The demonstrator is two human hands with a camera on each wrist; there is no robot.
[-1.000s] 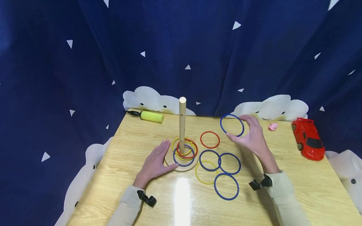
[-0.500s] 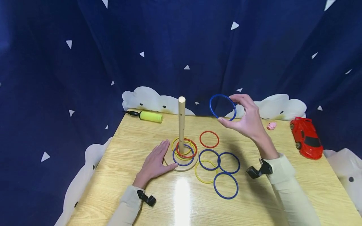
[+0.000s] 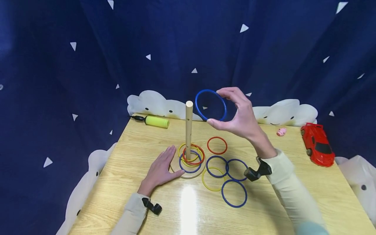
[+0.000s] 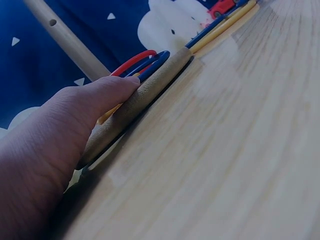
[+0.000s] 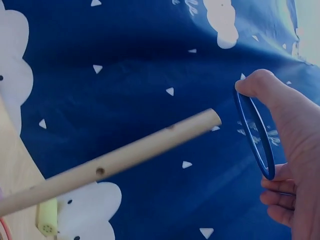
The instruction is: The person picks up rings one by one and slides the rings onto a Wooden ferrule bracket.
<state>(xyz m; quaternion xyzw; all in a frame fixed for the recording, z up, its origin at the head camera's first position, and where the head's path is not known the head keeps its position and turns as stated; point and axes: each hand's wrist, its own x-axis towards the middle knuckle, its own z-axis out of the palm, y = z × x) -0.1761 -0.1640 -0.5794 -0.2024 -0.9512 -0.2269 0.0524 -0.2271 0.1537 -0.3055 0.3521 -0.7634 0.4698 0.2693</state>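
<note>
My right hand (image 3: 242, 112) pinches a blue ring (image 3: 196, 101) between thumb and fingers, holding it in the air to the right of the wooden peg's (image 3: 189, 130) top. In the right wrist view the ring (image 5: 270, 167) is beyond the tip of the peg (image 5: 150, 147), apart from it. My left hand (image 3: 160, 171) lies with straight fingers at the left edge of the round wooden base (image 3: 191, 175); its thumb (image 4: 112, 92) touches the base's rim in the left wrist view. Around the peg on the base lie a red ring (image 3: 204, 156), a blue ring (image 3: 188, 171) and yellow rings (image 3: 180, 150).
Right of the base, a red ring (image 3: 226, 146), several blue rings (image 3: 246, 196) and a yellow ring (image 3: 203, 180) lie on the table (image 3: 117, 189), some overlapping. A yellow-green pump (image 3: 157, 121) lies back left. A pink pig figure (image 3: 281, 132) and red toy car (image 3: 318, 145) are at right.
My right hand has carried the blue ring up and to the left, closer to the peg's top. The left hand has stayed at the base.
</note>
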